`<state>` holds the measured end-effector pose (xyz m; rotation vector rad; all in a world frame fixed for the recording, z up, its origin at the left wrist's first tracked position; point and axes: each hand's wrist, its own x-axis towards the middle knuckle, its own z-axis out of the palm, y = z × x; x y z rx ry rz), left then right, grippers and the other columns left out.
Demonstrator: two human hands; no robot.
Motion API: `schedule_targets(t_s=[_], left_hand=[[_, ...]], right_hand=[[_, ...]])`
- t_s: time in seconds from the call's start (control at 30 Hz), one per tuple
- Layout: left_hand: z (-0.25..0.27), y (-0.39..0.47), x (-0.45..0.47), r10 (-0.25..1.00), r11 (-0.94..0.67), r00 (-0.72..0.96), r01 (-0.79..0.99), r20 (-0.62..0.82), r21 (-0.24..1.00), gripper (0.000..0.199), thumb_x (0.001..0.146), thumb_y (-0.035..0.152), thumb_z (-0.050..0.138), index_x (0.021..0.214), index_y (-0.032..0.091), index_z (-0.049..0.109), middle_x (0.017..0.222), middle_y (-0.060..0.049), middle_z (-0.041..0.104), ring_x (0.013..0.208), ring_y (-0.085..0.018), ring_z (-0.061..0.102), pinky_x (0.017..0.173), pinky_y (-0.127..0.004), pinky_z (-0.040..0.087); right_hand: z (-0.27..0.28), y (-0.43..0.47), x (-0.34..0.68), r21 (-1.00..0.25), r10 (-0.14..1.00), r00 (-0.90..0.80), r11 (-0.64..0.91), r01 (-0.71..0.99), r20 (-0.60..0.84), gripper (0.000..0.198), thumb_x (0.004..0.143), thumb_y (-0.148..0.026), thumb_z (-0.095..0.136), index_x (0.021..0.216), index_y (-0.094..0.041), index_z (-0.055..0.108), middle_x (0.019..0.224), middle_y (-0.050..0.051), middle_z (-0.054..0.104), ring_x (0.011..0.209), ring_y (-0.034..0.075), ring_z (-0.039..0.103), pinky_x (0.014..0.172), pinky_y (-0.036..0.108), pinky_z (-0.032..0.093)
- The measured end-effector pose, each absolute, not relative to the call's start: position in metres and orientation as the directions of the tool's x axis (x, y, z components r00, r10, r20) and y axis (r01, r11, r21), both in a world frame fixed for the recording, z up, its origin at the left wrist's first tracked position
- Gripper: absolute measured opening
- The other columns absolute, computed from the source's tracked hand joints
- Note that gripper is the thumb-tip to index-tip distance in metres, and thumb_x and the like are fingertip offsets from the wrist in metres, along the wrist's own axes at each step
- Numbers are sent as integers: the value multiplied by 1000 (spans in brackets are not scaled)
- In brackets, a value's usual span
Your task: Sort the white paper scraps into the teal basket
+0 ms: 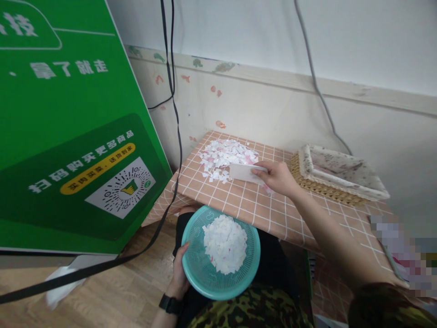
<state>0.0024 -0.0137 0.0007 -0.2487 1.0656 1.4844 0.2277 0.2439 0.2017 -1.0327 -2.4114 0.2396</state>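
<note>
My left hand (180,269) grips the rim of a turquoise plastic colander (194,264), which rests on my lap just below the table edge. Inside it lies a heap of small white paper scraps (226,246). Over the table, my right hand (278,177) is closed on a flat white card (244,173), thumb on the near face. The card stands on its long edge beside a loose pile of white and pinkish paper scraps (225,152). A few pink and white bits lie on the cloth under my right hand.
A brown checked cloth (218,196) covers the table against the wall. At the right stands a wicker basket (327,191) with a floral lining. A large green panel (85,100) fills the left side, with a black strap (136,253) hanging in front.
</note>
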Motion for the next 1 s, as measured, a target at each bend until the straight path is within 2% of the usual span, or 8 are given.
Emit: schedule_targets(t_s=[0.23, 0.43, 0.57, 0.77, 0.87, 1.0], left_hand=[[0, -14, 2, 659, 150, -277, -863, -700, 482, 16, 65, 26, 68, 74, 14, 71, 68, -7, 73, 63, -25, 67, 68, -38, 53], [1, -13, 3, 681, 155, -258, -864, -685, 479, 16, 65, 27, 69, 74, 14, 71, 66, -6, 72, 57, -22, 65, 63, -36, 53], [0, -14, 3, 653, 145, -295, -855, -697, 497, 16, 64, 28, 69, 71, 14, 71, 63, -5, 71, 56, -22, 65, 61, -35, 53], [-3, -14, 2, 670, 140, -291, -854, -683, 501, 15, 64, 27, 69, 72, 14, 71, 65, -5, 72, 56, -22, 65, 61, -36, 53], [-4, -15, 2, 668, 150, -283, -855, -689, 496, 15, 65, 27, 69, 71, 14, 71, 63, -5, 71, 54, -21, 64, 60, -35, 53], [-5, -15, 2, 681, 146, -267, -863, -682, 483, 17, 66, 28, 69, 73, 14, 72, 66, -6, 72, 57, -22, 65, 62, -37, 53]], right_hand=[[203, 237, 231, -377, 715, -613, 699, 608, 336, 23, 87, -35, 51, 92, -22, 69, 77, 2, 70, 64, 15, 61, 59, 27, 41], [201, 239, 227, -366, 717, -607, 697, 616, 344, 24, 87, -34, 50, 95, -21, 69, 78, 3, 71, 66, 16, 62, 61, 27, 42], [204, 238, 228, -369, 712, -621, 701, 610, 326, 24, 87, -34, 50, 95, -22, 69, 80, 3, 71, 68, 16, 63, 63, 28, 44], [209, 231, 227, -458, 667, -688, 726, 513, 287, 24, 86, -37, 52, 92, -21, 70, 82, 3, 71, 66, 15, 62, 60, 26, 43], [204, 230, 222, -481, 693, -647, 707, 519, 319, 25, 86, -38, 52, 90, -20, 70, 80, 3, 70, 64, 14, 60, 58, 26, 42], [197, 233, 217, -446, 719, -605, 691, 568, 342, 26, 87, -38, 51, 93, -20, 69, 76, 3, 69, 62, 15, 59, 57, 27, 41]])
